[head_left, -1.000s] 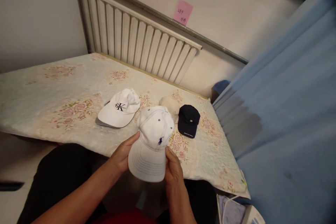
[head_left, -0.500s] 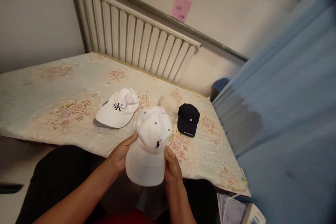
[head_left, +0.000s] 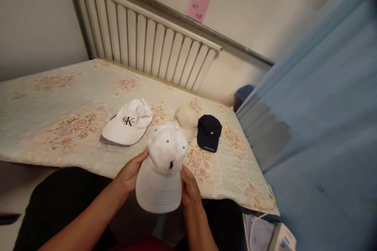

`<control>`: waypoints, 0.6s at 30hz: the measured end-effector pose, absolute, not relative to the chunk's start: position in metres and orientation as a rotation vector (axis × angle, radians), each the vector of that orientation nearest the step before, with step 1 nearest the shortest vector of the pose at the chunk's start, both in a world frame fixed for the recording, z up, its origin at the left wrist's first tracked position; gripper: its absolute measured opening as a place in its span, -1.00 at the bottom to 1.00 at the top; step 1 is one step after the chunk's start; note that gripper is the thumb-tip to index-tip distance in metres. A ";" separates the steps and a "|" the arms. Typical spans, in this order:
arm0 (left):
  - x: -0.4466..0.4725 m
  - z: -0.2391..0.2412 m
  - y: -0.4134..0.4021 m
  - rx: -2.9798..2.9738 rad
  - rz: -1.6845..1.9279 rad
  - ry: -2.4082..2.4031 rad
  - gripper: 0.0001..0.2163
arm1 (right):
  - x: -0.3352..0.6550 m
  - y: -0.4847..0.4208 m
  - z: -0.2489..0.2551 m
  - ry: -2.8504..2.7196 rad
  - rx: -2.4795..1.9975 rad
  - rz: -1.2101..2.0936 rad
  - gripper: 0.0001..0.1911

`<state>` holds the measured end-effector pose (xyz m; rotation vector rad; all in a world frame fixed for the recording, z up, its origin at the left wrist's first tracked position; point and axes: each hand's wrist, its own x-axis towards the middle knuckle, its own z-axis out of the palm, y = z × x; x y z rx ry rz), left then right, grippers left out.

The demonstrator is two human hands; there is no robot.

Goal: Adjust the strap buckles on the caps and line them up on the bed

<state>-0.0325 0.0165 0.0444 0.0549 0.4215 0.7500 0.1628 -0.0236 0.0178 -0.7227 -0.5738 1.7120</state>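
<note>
Between my two hands is a white baseball cap (head_left: 166, 149) with a small dark embroidered figure on its front, its brim pointing down toward me. My left hand (head_left: 131, 172) grips its left side, thumb on the outside of the crown and the other fingers mostly hidden. At the opposite side, my right hand (head_left: 190, 186) is closed on the edge near the brim. A second white cap (head_left: 129, 121) with black "CK" letters lies to the left. Behind the held cap sits a beige cap (head_left: 187, 119), partly covered by it. Touching that one, a navy cap (head_left: 209, 133) lies to the right.
The caps rest on a bed with a pale floral cover (head_left: 88, 153). A radiator (head_left: 141, 43) runs along the wall behind, under a pink note (head_left: 198, 7). A blue curtain (head_left: 318, 117) hangs at right. A white box (head_left: 283, 238) stands at lower right.
The whole view has shifted slightly. My hands and the held cap sit a little lower and farther left in view, uncovering more of the beige cap. Both hands keep their grip.
</note>
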 end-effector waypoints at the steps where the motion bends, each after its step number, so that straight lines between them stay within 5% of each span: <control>1: -0.033 0.043 0.017 0.059 0.743 0.420 -0.52 | 0.164 -0.023 0.017 -0.576 -0.727 1.715 -0.54; 18: -0.029 -0.004 0.054 0.322 0.897 0.494 -0.73 | 0.165 0.023 -0.032 -0.615 -0.894 1.491 -0.72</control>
